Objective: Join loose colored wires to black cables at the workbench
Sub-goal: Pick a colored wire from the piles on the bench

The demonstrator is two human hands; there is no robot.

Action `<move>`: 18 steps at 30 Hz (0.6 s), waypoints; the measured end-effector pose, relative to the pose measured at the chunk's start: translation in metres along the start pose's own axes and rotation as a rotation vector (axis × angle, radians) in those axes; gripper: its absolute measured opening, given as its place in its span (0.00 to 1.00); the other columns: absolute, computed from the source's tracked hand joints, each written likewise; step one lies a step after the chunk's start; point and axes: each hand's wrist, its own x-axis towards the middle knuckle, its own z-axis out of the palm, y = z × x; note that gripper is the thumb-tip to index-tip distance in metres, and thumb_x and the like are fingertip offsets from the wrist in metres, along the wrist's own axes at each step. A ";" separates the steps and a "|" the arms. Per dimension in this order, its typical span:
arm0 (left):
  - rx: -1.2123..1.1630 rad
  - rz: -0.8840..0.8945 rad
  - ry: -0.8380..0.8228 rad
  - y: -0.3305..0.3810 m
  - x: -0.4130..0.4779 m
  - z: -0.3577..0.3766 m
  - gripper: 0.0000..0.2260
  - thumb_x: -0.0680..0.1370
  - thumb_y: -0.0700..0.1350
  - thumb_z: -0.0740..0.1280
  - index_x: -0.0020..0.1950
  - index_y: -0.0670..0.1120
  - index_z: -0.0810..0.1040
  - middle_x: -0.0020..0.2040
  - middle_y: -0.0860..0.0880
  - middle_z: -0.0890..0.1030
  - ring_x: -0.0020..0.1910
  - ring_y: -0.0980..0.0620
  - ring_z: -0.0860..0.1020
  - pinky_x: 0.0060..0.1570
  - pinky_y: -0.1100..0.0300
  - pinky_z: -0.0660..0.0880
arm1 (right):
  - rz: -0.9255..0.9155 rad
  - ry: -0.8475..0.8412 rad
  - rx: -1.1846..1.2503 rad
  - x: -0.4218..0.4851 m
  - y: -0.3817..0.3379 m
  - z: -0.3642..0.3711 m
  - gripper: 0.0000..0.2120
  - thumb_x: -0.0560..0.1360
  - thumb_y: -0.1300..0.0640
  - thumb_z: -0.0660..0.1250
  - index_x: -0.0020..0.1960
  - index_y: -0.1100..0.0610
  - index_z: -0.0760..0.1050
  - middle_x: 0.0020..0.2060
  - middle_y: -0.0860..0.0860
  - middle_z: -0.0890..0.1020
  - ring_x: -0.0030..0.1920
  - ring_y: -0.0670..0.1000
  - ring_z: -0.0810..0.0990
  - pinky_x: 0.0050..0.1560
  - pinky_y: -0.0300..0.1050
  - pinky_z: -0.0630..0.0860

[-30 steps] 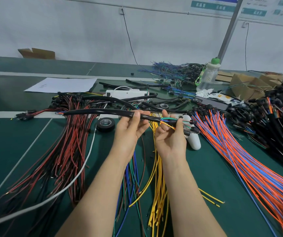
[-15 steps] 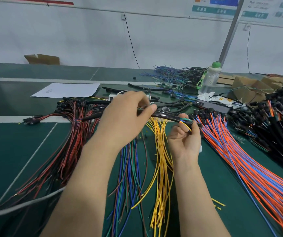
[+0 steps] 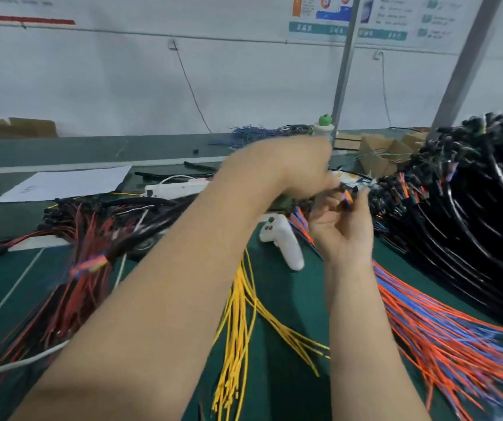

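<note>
The left hand (image 3: 286, 168) is reaching across above the bench (image 3: 292, 293), fingers curling round the black cable (image 3: 342, 187), though motion blur is softening the grip. The right hand (image 3: 343, 235), palm up just below it, is pinching the colored wires (image 3: 348, 196) at the cable's end, above the orange and blue bundle (image 3: 444, 323).

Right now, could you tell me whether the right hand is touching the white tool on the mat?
Apart. The head view shows a clear gap between the right hand and the white tool.
</note>
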 end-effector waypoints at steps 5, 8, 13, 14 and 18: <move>-0.798 -0.127 0.342 0.029 0.061 -0.034 0.15 0.82 0.47 0.58 0.60 0.38 0.75 0.36 0.49 0.70 0.27 0.54 0.66 0.23 0.66 0.62 | -0.211 -0.060 -0.447 -0.016 -0.058 0.033 0.21 0.81 0.44 0.56 0.55 0.63 0.74 0.42 0.59 0.84 0.40 0.53 0.84 0.45 0.42 0.81; -1.426 -0.240 0.509 0.052 0.104 -0.029 0.15 0.82 0.43 0.55 0.63 0.35 0.71 0.34 0.48 0.67 0.25 0.53 0.62 0.22 0.70 0.58 | -0.328 -0.125 -1.142 -0.028 -0.080 0.049 0.13 0.82 0.51 0.57 0.55 0.59 0.76 0.42 0.52 0.84 0.39 0.49 0.82 0.42 0.40 0.80; -1.662 -0.348 0.606 0.121 0.147 0.037 0.17 0.83 0.45 0.52 0.59 0.32 0.70 0.46 0.33 0.74 0.43 0.39 0.75 0.43 0.54 0.69 | -0.657 0.030 -2.170 -0.041 -0.138 0.052 0.13 0.78 0.63 0.58 0.58 0.55 0.78 0.49 0.55 0.84 0.51 0.57 0.81 0.50 0.46 0.75; -1.699 -0.375 0.591 0.137 0.154 0.052 0.17 0.83 0.45 0.52 0.61 0.32 0.68 0.47 0.34 0.74 0.44 0.39 0.75 0.45 0.52 0.69 | -0.655 0.134 -2.236 -0.041 -0.150 0.047 0.15 0.77 0.62 0.58 0.59 0.54 0.78 0.50 0.55 0.83 0.52 0.58 0.80 0.48 0.45 0.73; -1.828 -0.287 0.238 0.184 0.181 0.103 0.09 0.83 0.42 0.54 0.55 0.38 0.69 0.41 0.39 0.77 0.39 0.43 0.76 0.45 0.50 0.72 | -0.778 0.763 -2.244 -0.021 -0.189 -0.003 0.17 0.77 0.61 0.57 0.62 0.51 0.76 0.56 0.56 0.81 0.59 0.60 0.75 0.57 0.51 0.67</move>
